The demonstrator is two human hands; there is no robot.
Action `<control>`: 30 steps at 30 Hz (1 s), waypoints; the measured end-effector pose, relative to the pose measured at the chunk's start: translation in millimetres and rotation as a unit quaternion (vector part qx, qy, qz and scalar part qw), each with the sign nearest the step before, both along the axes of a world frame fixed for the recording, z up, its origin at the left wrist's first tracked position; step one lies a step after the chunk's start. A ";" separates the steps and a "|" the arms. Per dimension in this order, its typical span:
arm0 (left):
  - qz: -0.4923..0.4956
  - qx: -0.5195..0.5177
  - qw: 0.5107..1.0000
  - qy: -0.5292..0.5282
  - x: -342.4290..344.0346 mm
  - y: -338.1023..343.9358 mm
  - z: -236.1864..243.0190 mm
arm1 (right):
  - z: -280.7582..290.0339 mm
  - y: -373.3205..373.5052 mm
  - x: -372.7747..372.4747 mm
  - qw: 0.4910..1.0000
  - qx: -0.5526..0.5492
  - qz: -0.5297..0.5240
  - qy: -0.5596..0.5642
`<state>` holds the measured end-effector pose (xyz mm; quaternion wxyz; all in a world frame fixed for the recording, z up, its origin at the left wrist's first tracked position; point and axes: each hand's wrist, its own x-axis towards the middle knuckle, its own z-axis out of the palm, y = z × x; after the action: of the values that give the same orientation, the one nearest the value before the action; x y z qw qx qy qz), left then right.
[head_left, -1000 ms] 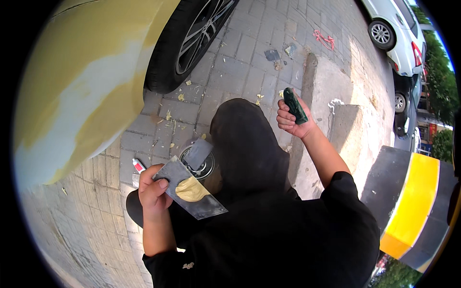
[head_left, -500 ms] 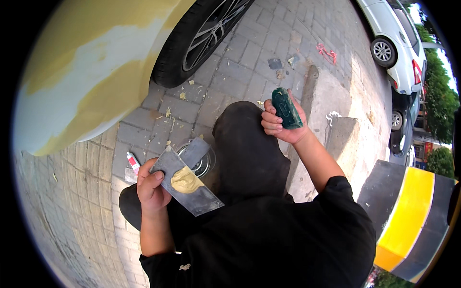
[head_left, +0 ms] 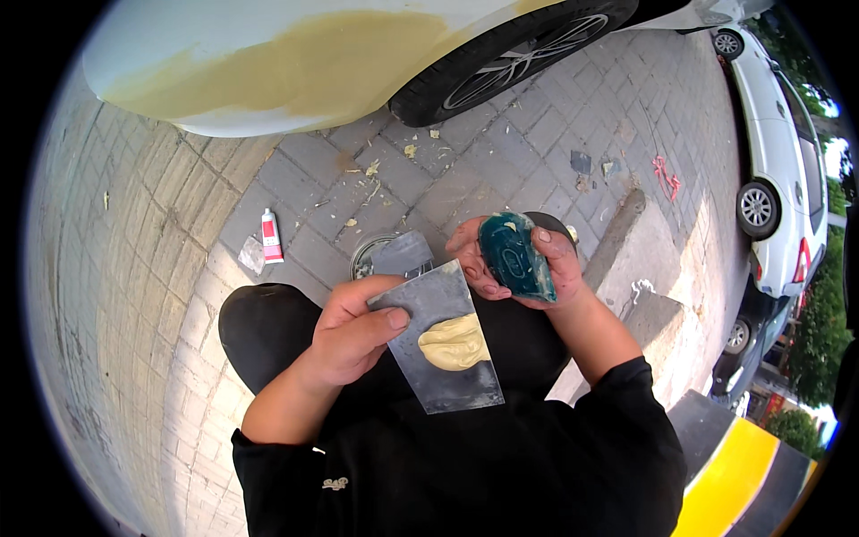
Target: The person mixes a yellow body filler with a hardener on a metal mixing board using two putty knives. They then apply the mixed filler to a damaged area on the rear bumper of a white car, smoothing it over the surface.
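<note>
In my left hand (head_left: 353, 336), a flat grey metal plate (head_left: 438, 389) is pinched between thumb and fingers, with a smooth lump of pale yellow filler paste (head_left: 452, 345) on its face. My right hand (head_left: 565, 259) grips a palm-sized dark green block (head_left: 517, 255) with a raised oval and pale smears. The block is close to the plate's upper right corner but apart from it. Behind the plate, a grey flat piece (head_left: 404, 252) lies over a round tin (head_left: 362, 254) that is mostly hidden.
A white car body (head_left: 313, 72) with yellow filler patches and a black-tyred wheel (head_left: 523, 63) stands ahead. A red-and-white tube (head_left: 271, 235) lies on the brick paving at left. To the right are a concrete kerb (head_left: 613, 228), a red string (head_left: 665, 177) and a parked white car (head_left: 778, 152).
My hands have come closer together. The plate has moved right and the green block has come lower, toward the plate. My view has turned, so the car and wheel sit higher.
</note>
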<state>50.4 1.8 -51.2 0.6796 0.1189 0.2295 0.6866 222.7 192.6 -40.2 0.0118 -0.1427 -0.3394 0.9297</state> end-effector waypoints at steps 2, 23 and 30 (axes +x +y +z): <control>0.003 0.013 1.000 0.001 1.7 -4.2 3.2 | 7.7 -8.7 -13.9 0.999 0.040 0.000 -0.027; 0.020 -0.020 0.998 0.060 11.4 -6.9 5.5 | 11.5 -36.6 -32.5 0.989 0.146 0.022 0.013; 0.024 -0.028 0.997 0.062 8.5 -7.2 3.8 | 12.4 -40.5 -39.2 0.990 0.142 0.013 -0.015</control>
<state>58.9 -5.4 -47.4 0.6504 0.1366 0.2926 0.6875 183.5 152.1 -27.7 0.0150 -0.1494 -0.4696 0.8700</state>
